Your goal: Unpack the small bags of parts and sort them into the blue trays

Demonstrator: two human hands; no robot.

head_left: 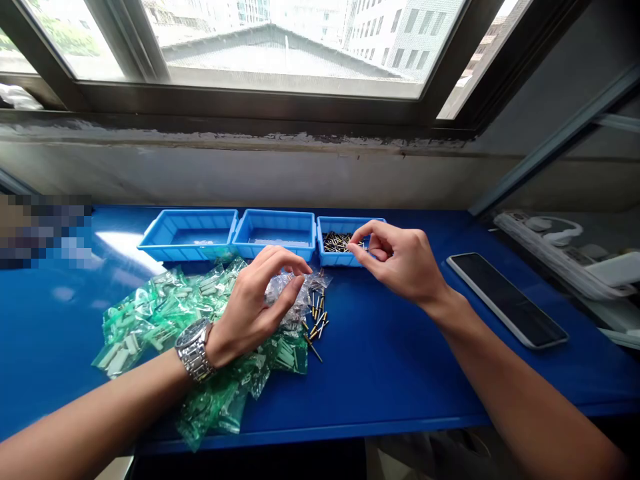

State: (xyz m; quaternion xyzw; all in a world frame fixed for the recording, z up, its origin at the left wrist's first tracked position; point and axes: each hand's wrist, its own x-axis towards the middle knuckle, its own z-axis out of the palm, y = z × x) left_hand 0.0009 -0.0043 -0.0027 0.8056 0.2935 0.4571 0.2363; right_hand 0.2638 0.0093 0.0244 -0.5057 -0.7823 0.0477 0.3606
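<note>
Steel wristwatch on the left wrist — dial too small to read

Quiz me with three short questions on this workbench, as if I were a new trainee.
1. Which hand wears the wristwatch?
2. True or false: the right hand is above the tray of metal pins.
3. How many blue trays stand in the row?

Key: 1. The left hand. 2. True. 3. Three.
</note>
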